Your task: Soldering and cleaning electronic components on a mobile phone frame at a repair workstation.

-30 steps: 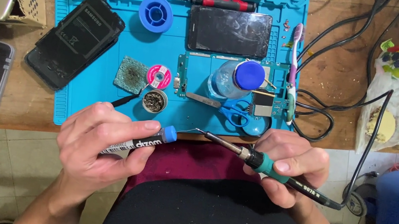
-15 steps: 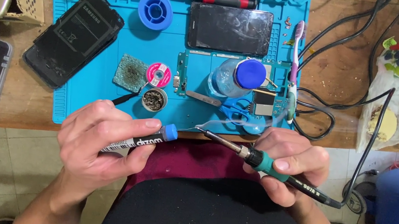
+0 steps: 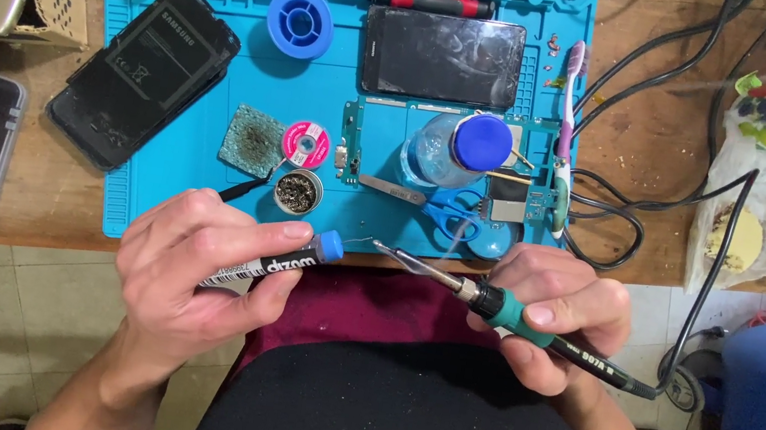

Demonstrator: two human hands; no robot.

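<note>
**Soldering iron and solder dispenser, held over the lap**

Head view. Right hand (image 3: 556, 307): closed around a black-and-teal soldering iron (image 3: 500, 308), its metal tip pointing left and slightly up, black cord trailing right. Left hand (image 3: 198, 268): gripping a black pen-shaped solder dispenser with blue cap (image 3: 279, 265); a thin wire runs from the cap toward the iron's tip. Both sit just below the edge of the blue silicone work mat (image 3: 172, 204) on the wooden desk (image 3: 657, 145). On the mat: blue-handled scissors (image 3: 440, 208), a round tin of brass tip-cleaning wool (image 3: 297, 191).

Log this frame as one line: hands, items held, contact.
left hand: holds solder tube | right hand: holds soldering iron | iron tip beside solder wire, contact unclear | blue mat behind
</note>
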